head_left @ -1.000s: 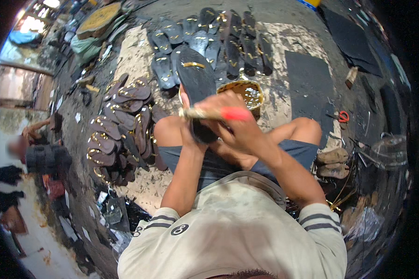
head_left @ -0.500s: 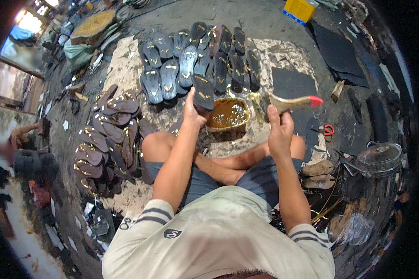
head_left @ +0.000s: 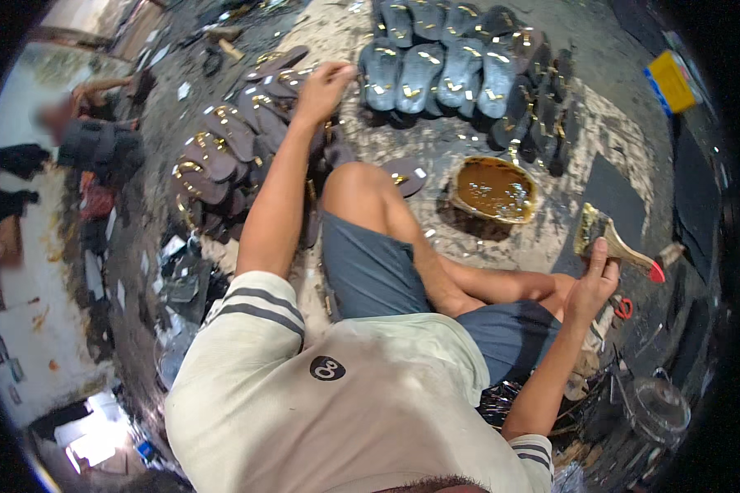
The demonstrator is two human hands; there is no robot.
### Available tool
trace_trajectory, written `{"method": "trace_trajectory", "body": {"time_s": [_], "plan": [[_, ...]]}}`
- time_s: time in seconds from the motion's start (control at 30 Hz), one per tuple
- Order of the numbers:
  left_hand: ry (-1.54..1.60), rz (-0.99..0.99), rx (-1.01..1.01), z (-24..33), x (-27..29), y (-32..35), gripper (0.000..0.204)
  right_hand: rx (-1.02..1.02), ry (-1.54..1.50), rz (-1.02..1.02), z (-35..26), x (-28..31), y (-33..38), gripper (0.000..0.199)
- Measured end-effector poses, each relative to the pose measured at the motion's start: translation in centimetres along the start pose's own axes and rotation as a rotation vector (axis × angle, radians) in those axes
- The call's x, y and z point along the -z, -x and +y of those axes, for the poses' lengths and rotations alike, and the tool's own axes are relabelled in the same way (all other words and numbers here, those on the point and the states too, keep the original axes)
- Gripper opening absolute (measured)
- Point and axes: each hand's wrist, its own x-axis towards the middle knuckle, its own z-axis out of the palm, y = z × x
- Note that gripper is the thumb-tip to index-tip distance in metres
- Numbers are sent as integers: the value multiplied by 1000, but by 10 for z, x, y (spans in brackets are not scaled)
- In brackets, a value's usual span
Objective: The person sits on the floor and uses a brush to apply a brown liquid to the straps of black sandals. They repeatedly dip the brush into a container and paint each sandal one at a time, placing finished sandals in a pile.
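My left hand [head_left: 324, 92] reaches out between the piled brown flip-flops [head_left: 226, 135] and the rows of dark flip-flops [head_left: 420, 76]. Its fingers are loosely bent and I see nothing held in them. At the right, my right hand [head_left: 594, 283] grips a wide brush [head_left: 626, 249] by its wooden, red-tipped handle, the bristles pointing up and left. Between the two hands, in front of my crossed legs, stands a tub of brown, glossy liquid [head_left: 493, 189]. A single brown flip-flop [head_left: 404, 176] lies beside my left knee.
Cardboard sheets [head_left: 329, 29] lie under the footwear. Toward the right are a black sheet [head_left: 613, 197], red-handled scissors [head_left: 624, 308], a fan [head_left: 656, 408] and a yellow-blue crate [head_left: 672, 82]. Another person [head_left: 99, 140] is by the left wall.
The dark flip-flop has left my left hand, which has moved left and forward. My right hand still holds the brush, now lower and farther right. The whole view has turned left.
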Motion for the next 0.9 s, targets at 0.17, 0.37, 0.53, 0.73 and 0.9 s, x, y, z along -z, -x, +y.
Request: {"method": "trace_trajectory", "body": {"time_s": [0.17, 0.37, 0.53, 0.73, 0.9], "plan": [[-859, 216, -76, -81, 91, 143, 45, 20, 10, -121, 15, -41, -16, 39], [-766, 816, 3, -92, 95, 207, 64, 45, 110, -298, 13, -71, -17, 36], [-533, 644, 159, -123, 95, 241, 79, 18, 28, -335, 24, -79, -17, 35], [-592, 757, 46, -78, 135, 261, 47, 143, 422, -494, 55, -100, -26, 36], [-51, 430, -283, 38, 78, 213, 44, 425, 929, -533, 96, -120, -46, 21]]}}
